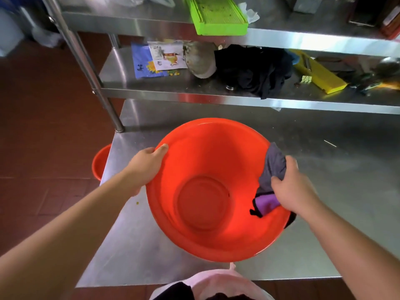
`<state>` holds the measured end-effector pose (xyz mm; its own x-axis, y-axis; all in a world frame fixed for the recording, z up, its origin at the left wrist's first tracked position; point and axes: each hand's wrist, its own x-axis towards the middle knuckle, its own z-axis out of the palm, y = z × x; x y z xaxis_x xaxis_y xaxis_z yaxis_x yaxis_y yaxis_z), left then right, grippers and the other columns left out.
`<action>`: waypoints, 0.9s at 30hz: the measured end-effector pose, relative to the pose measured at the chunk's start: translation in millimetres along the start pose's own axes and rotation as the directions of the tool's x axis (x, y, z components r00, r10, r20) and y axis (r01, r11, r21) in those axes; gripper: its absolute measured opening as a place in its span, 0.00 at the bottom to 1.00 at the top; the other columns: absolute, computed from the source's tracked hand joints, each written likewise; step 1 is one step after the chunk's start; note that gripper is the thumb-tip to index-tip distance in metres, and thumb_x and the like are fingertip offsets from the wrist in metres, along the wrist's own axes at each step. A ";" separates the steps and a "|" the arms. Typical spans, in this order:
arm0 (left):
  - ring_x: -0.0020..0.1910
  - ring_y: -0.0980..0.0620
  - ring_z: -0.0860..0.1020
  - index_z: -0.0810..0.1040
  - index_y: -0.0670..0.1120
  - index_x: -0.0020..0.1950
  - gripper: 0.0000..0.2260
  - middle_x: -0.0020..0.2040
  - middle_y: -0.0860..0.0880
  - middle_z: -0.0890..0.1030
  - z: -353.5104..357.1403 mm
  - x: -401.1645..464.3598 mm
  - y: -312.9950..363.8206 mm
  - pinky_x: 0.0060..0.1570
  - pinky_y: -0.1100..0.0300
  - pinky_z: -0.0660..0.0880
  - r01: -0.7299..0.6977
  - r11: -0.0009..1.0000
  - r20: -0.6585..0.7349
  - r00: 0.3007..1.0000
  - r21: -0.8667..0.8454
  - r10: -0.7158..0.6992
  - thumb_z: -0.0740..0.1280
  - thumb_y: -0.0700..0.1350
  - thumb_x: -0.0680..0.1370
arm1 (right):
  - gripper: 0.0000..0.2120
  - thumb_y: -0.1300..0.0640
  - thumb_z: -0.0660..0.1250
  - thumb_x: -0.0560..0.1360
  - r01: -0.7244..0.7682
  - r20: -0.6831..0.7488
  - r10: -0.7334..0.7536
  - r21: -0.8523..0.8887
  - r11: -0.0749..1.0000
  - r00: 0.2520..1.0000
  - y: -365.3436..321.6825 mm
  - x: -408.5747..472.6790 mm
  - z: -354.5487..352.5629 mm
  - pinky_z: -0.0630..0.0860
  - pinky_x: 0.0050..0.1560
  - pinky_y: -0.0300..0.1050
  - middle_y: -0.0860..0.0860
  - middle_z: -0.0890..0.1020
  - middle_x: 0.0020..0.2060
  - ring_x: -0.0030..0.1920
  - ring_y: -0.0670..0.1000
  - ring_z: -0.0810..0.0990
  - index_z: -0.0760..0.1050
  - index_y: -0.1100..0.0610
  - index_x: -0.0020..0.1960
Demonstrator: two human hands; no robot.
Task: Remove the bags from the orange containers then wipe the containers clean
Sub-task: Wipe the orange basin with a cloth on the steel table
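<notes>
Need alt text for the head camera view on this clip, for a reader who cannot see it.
A person's left hand grips the rim of a large orange basin on a steel table, while the right hand presses a grey and purple cloth against its inner wall. No bag is in it. A second orange container shows past the table's left edge.

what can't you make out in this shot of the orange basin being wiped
- Second orange container, head view: mostly hidden behind the table edge; contents unseen.
- Cloth: its lower part is covered by the right hand, and part hangs outside the basin rim.
- Left hand fingers: curled under the rim, out of sight.
- Packet print on the shelf: too small to read.
</notes>
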<state>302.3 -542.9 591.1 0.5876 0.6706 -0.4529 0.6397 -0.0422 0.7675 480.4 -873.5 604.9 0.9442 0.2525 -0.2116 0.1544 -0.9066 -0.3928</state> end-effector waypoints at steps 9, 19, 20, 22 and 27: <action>0.47 0.43 0.79 0.78 0.47 0.48 0.26 0.45 0.47 0.80 2.5 -7.2 28.2 0.46 0.52 0.74 -0.139 0.935 -0.022 0.988 0.325 0.155 0.53 0.67 0.81 | 0.27 0.50 0.66 0.77 0.404 0.065 -0.401 -0.250 0.880 0.914 -43.7 65.6 -15.7 0.74 0.45 0.53 0.59 0.80 0.59 0.53 0.66 0.81 0.58 0.43 0.72; 0.34 0.46 0.76 0.71 0.45 0.31 0.29 0.30 0.49 0.76 20.3 -12.2 11.1 0.34 0.54 0.67 -0.183 0.937 -0.190 0.951 0.298 0.246 0.54 0.65 0.82 | 0.30 0.51 0.68 0.78 0.244 -0.015 -0.250 -0.182 0.953 0.968 -17.3 22.1 -9.8 0.71 0.44 0.53 0.63 0.79 0.59 0.54 0.67 0.80 0.58 0.51 0.74; 0.33 0.46 0.76 0.71 0.45 0.31 0.29 0.29 0.48 0.75 20.8 -12.2 10.8 0.33 0.54 0.67 -0.188 0.939 -0.192 0.949 0.289 0.249 0.55 0.64 0.82 | 0.30 0.52 0.68 0.77 0.205 -0.025 -0.212 -0.168 0.964 0.977 -10.8 11.2 -10.4 0.70 0.44 0.53 0.64 0.80 0.58 0.53 0.67 0.80 0.58 0.52 0.74; 0.33 0.46 0.75 0.70 0.44 0.31 0.29 0.29 0.48 0.75 22.1 -12.7 9.9 0.33 0.54 0.66 -0.198 0.936 -0.192 0.946 0.290 0.260 0.55 0.64 0.82 | 0.32 0.54 0.69 0.77 0.170 -0.049 -0.181 -0.171 0.970 0.982 0.3 -13.7 -10.2 0.72 0.47 0.56 0.65 0.78 0.60 0.55 0.69 0.79 0.57 0.54 0.75; 0.34 0.46 0.76 0.73 0.43 0.31 0.29 0.30 0.47 0.76 24.1 -12.6 9.8 0.34 0.54 0.67 -0.202 0.934 -0.209 0.940 0.295 0.269 0.56 0.64 0.82 | 0.35 0.58 0.66 0.79 0.134 -0.035 -0.137 -0.064 0.989 0.990 15.9 -72.7 -10.0 0.72 0.58 0.58 0.59 0.67 0.75 0.65 0.67 0.74 0.53 0.55 0.81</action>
<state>313.2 -569.6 593.4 0.6208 0.7741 -0.1241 0.6252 -0.3933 0.6742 417.2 -909.7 622.9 0.9240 0.3618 -0.1242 0.2980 -0.8844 -0.3593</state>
